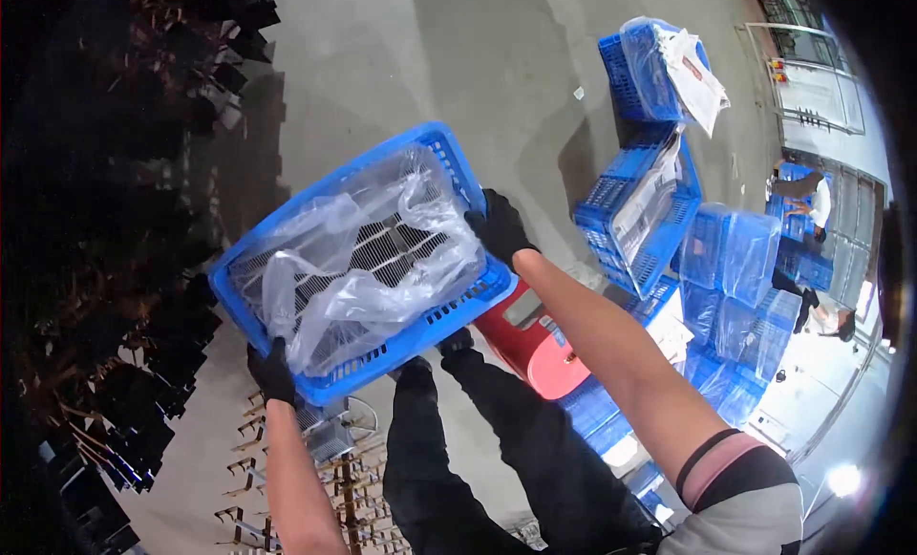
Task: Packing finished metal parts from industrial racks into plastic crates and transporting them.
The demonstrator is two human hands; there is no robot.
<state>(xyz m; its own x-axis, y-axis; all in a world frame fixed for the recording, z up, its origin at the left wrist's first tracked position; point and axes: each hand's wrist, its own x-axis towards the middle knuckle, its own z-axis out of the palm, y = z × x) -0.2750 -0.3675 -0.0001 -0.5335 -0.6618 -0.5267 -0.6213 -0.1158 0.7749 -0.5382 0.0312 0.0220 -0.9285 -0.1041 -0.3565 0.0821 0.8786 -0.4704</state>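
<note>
Both of my hands, in black gloves, carry a blue plastic crate (330,388) in front of me, tilted in view. My left hand (272,375) grips its near left corner. At the right end, my right hand (499,228) is closed on the rim. Crumpled clear plastic sheeting (349,302) lines the crate. Between its folds show rows of thin, dark, closely set parts (387,247); their kind I cannot make out. Below the crate's right side is a red device (549,364) with a grey panel, partly hidden by the crate and my right arm.
Blue crates (635,206) stand on the right, some wrapped in clear plastic, others with white sacks or papers (697,77). Brown metal racks (349,488) stand at the lower left. Dark hanging shapes fill the left side. A person (812,197) is far right, beside more crates.
</note>
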